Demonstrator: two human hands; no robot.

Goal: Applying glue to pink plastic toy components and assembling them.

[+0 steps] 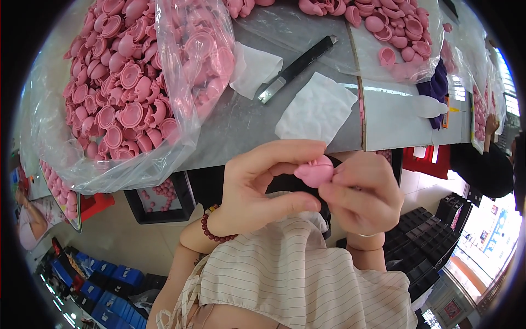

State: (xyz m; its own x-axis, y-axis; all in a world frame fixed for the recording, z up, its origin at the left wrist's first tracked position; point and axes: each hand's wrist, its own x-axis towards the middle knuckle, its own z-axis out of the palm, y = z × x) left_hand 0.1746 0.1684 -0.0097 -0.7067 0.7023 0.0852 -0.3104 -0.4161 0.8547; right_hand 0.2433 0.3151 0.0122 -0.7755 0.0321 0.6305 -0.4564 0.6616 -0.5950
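Observation:
In front of my body, just off the table's near edge, a small rounded pink plastic piece [314,173] is between my two hands. It has small raised bumps on top and a seam line across it. My left hand [257,183] curls around it from the left, index finger over the top and thumb below. My right hand [366,193] is closed, pinching its right side with thumb and fingertips. Some fingertips behind the piece are hidden.
Left on the grey table [219,143], a clear plastic bag [189,123] holds many pink shells. A black-handled cutter [298,67] lies between white tissues [316,109]. More pink parts [397,30] pile up far right. A black tray [186,211] stands below. Other people work at both sides.

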